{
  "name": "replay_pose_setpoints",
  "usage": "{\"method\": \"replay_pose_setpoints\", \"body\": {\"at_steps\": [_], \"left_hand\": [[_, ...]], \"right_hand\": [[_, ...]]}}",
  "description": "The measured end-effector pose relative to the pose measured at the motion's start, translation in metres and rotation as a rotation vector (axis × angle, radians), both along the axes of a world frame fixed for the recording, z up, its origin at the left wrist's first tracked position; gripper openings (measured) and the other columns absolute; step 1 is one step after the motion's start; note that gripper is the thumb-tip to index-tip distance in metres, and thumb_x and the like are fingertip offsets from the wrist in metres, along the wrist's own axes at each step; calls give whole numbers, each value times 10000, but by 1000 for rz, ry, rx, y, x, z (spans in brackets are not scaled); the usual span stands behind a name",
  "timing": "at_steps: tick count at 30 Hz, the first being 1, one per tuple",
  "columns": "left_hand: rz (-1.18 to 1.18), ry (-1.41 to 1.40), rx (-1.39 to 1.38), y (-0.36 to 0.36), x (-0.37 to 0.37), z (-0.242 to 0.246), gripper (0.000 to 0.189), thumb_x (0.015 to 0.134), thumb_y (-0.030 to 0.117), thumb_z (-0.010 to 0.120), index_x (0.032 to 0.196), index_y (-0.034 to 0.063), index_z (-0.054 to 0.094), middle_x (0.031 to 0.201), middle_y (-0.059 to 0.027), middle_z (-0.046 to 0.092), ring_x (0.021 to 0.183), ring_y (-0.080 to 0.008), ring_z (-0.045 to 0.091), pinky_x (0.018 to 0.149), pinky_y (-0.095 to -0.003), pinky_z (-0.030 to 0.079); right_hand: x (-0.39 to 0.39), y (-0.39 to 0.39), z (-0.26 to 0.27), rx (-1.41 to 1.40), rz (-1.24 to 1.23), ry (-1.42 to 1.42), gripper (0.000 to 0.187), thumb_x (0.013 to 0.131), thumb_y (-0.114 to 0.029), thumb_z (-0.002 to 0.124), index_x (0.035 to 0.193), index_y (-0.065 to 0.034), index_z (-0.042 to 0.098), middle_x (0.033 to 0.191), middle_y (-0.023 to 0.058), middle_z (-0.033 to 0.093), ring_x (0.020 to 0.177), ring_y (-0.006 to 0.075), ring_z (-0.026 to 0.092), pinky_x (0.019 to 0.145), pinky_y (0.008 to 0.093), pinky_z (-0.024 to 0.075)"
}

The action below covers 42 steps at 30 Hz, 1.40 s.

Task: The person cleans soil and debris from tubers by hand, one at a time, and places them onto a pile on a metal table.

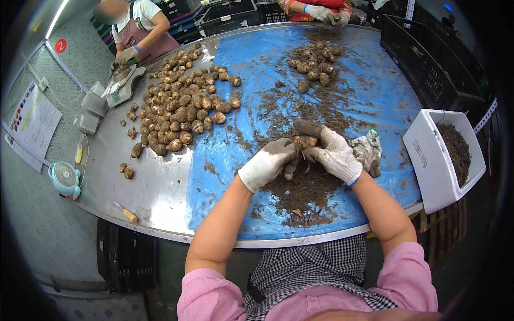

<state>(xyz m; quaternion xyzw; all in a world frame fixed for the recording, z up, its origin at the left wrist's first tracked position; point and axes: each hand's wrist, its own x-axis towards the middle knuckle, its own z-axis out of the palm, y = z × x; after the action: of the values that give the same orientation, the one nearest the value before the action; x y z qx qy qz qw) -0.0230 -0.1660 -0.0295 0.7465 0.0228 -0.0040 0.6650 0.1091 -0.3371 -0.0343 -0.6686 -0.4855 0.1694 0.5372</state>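
Both my hands wear white work gloves with soiled fingers. A small brown taro corm [306, 141] with a pale pinkish end sits between them. My right hand [331, 150] grips it with thumb and fingers. From the other side, the bent fingers of my left hand [273, 160] meet it; they partly hide it. Beneath my hands, loose dark soil and root fibres [303, 200] cover the blue plastic sheet [225, 192]. A crumpled, dirty glove [367, 150] lies just right of my right wrist.
A large heap of taro corms [180, 108] lies left on the metal table [108, 160]; a smaller pile [315, 62] lies farther off. A wooden-handled knife [126, 212] is near the front edge. A white foam box [433, 168] holding soil and black crates [425, 60] stand right. Two gloved co-workers work opposite.
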Motion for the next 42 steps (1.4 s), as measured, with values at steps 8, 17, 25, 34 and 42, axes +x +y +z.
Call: {"method": "replay_pose_setpoints", "body": {"at_steps": [8,17,25,34,42], "left_hand": [[279,-363,361,-20,7,-7,125,889,94,580,807,23,520,661,-153,521,529,-285,530,515,-388,472],[267,-59,161,0,11,-28,190,937,111,575,1082,-9,606,920,-179,664,781,-253,677,669,-342,543],[-58,101,-890,-9,7,-23,273,1011,179,438,1181,11,570,905,-85,618,759,-202,605,659,-367,504],[375,-274,389,-30,9,-8,155,904,138,590,864,-9,623,696,-159,596,631,-238,613,569,-409,504],[-117,-376,223,-1,3,-7,299,817,-10,609,1115,-20,588,855,-106,632,726,-236,646,661,-319,535]], "right_hand": [[-8,-2,18,23,-14,291,367,913,-221,631,1212,-16,572,1037,101,669,942,198,657,825,302,530],[5,6,-15,56,-145,945,223,1028,-287,456,1013,-83,545,897,83,630,557,143,609,369,270,441],[-1,5,-2,20,-54,-224,386,1013,-171,449,1389,-90,477,1208,187,624,1118,335,604,952,395,473],[-3,-9,22,-21,151,549,396,993,-306,529,1291,-45,514,978,87,658,797,148,660,651,275,536],[0,-5,19,-86,-88,556,390,984,-364,568,1231,-63,552,859,39,627,570,75,520,503,241,449]]}}
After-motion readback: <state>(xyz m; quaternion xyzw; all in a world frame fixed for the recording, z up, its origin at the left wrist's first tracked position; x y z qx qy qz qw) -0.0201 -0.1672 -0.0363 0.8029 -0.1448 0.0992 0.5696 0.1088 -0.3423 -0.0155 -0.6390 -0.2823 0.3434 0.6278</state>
